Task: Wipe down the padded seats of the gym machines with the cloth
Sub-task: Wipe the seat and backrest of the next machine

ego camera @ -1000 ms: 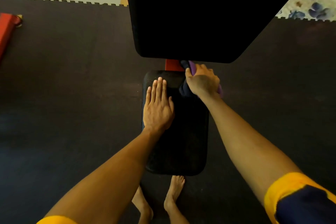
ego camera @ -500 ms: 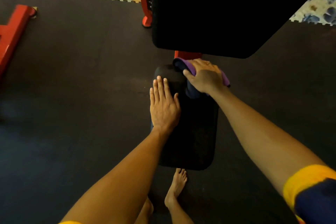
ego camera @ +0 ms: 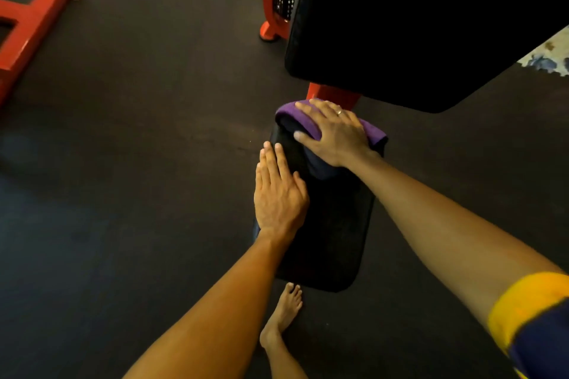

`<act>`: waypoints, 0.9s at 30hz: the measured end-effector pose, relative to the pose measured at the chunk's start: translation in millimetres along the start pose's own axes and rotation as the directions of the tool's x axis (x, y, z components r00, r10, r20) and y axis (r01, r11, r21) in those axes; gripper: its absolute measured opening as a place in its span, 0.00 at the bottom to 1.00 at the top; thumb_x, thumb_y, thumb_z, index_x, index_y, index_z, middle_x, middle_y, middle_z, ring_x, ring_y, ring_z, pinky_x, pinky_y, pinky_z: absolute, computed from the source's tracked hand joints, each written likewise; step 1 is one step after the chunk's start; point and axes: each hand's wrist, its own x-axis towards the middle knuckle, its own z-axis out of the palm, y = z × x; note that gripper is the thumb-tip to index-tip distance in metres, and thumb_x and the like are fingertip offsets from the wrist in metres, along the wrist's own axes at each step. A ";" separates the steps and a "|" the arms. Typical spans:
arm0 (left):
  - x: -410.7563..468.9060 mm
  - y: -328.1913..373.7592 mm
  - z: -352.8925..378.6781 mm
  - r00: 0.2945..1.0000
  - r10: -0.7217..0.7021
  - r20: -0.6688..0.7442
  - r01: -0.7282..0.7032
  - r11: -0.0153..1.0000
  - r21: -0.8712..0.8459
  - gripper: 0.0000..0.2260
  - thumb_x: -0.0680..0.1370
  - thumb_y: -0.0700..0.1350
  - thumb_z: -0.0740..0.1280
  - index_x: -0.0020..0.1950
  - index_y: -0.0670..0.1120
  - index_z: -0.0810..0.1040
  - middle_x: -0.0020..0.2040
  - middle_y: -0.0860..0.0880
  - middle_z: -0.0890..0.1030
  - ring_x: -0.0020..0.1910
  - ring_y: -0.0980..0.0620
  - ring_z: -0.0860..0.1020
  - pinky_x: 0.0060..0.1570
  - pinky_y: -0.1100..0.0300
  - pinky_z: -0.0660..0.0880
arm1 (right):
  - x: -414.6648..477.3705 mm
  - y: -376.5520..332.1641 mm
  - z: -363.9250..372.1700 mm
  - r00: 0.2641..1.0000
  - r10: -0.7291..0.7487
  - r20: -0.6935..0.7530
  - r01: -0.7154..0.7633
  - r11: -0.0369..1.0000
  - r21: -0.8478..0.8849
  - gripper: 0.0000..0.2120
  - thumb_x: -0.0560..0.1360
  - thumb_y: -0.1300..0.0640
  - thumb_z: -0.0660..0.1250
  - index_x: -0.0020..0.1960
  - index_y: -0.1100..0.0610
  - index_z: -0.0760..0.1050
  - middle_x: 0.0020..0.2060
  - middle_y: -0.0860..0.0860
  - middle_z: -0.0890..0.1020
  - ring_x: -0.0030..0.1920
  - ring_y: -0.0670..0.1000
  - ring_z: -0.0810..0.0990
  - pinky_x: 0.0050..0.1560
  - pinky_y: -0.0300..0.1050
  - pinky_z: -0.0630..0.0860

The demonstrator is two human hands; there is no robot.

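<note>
Now your right hand (ego camera: 334,135) presses flat on the purple cloth (ego camera: 374,134), fingers (ego camera: 311,108) spread, at the far end of the black padded seat (ego camera: 332,234), just below the backrest pad (ego camera: 431,24). Your left hand (ego camera: 280,194) rests flat on the seat's left edge, its fingers (ego camera: 271,160) pressed together.

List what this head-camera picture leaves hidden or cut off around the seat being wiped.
Head view: far end of seat pad, under the purple cloth and right hand.
Head view: left edge of seat pad, under the left hand.
Head view: top of back pad, cut off by the upper edge.
</note>
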 end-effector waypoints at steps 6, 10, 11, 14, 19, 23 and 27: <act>0.9 0.7 1.1 1.000 -0.002 -0.019 0.003 1.000 0.025 0.29 0.85 0.50 0.51 0.83 0.41 0.47 0.83 0.41 0.46 0.82 0.46 0.45 0.81 0.51 0.45 | 46.2 -55.9 -2.4 0.996 0.077 0.041 -0.079 0.996 0.051 0.25 0.84 0.38 0.55 0.78 0.46 0.65 0.76 0.49 0.69 0.76 0.57 0.66 0.76 0.60 0.58; -0.7 2.1 0.7 1.000 -0.002 0.001 0.002 1.000 -0.014 0.28 0.86 0.50 0.51 0.83 0.41 0.47 0.83 0.40 0.48 0.82 0.46 0.46 0.81 0.49 0.45 | -0.2 -31.2 11.5 0.967 -0.253 0.018 0.253 0.967 0.010 0.28 0.83 0.40 0.56 0.81 0.45 0.61 0.82 0.49 0.58 0.82 0.56 0.53 0.80 0.62 0.45; -1.8 2.7 0.7 1.000 -0.016 0.004 0.016 1.000 -0.025 0.28 0.86 0.51 0.51 0.82 0.41 0.47 0.83 0.40 0.49 0.82 0.46 0.46 0.81 0.50 0.45 | -6.5 -21.3 10.7 0.950 -0.310 0.026 0.310 0.951 -0.008 0.29 0.82 0.39 0.55 0.81 0.45 0.60 0.82 0.49 0.57 0.82 0.56 0.52 0.80 0.62 0.45; -13.4 3.3 2.4 0.993 -0.107 -0.047 0.105 0.993 -0.050 0.31 0.85 0.54 0.53 0.83 0.40 0.48 0.83 0.40 0.51 0.82 0.45 0.50 0.80 0.52 0.46 | 15.9 -16.7 -0.6 0.959 -0.264 0.102 0.270 0.962 -0.045 0.31 0.81 0.35 0.52 0.81 0.44 0.59 0.82 0.49 0.56 0.82 0.56 0.52 0.79 0.64 0.52; -27.5 4.7 4.0 0.981 -0.185 -0.050 0.182 0.982 -0.051 0.34 0.84 0.58 0.53 0.83 0.40 0.48 0.83 0.40 0.51 0.82 0.45 0.52 0.80 0.52 0.50 | 58.4 -59.1 -6.6 0.965 -0.178 0.192 0.203 0.972 -0.119 0.28 0.80 0.33 0.57 0.75 0.46 0.68 0.75 0.50 0.68 0.77 0.59 0.63 0.74 0.64 0.59; -31.0 5.0 3.2 0.971 -0.230 -0.071 0.225 0.972 -0.071 0.34 0.84 0.58 0.57 0.82 0.39 0.52 0.81 0.39 0.59 0.80 0.44 0.59 0.79 0.51 0.55 | 25.1 -57.1 3.1 0.884 -0.418 0.211 0.449 0.884 -0.130 0.29 0.80 0.32 0.53 0.74 0.45 0.70 0.77 0.50 0.68 0.81 0.59 0.56 0.78 0.67 0.42; -27.8 4.9 2.5 0.969 -0.238 -0.065 0.235 0.970 -0.063 0.34 0.84 0.59 0.56 0.82 0.39 0.52 0.81 0.39 0.59 0.80 0.44 0.59 0.79 0.52 0.55 | 41.6 -50.3 -2.3 0.823 -0.515 0.237 0.560 0.805 -0.195 0.30 0.79 0.29 0.50 0.70 0.45 0.74 0.72 0.49 0.73 0.78 0.56 0.63 0.77 0.64 0.51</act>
